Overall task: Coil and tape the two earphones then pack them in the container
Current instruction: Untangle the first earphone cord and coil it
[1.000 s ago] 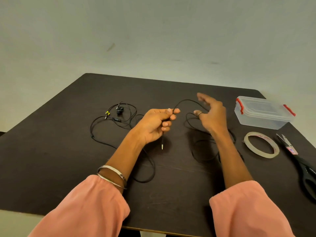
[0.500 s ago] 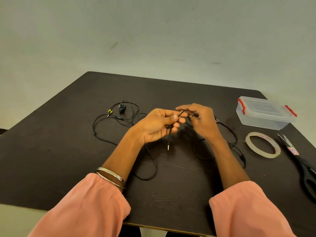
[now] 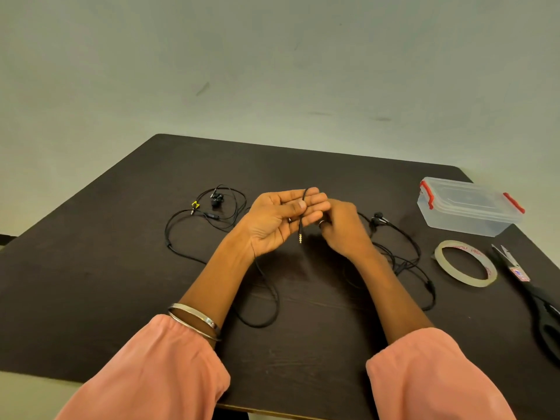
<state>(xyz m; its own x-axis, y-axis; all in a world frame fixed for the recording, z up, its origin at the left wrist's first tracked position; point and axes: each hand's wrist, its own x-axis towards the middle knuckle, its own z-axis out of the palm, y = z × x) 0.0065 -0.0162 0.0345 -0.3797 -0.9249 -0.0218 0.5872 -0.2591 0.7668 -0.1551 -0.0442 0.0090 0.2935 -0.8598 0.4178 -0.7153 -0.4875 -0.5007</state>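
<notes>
Coiling | my left hand point(image 3: 280, 221) pinches cord point(image 3: 304, 207), plug dangling | right hand point(image 3: 344, 227) blurred, grip unclear | wind even loops.

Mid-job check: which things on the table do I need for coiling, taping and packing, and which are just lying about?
For the job:
held earphone
second earphone
tape roll
scissors
container

Lying about:
nothing that I can see on the table
</notes>
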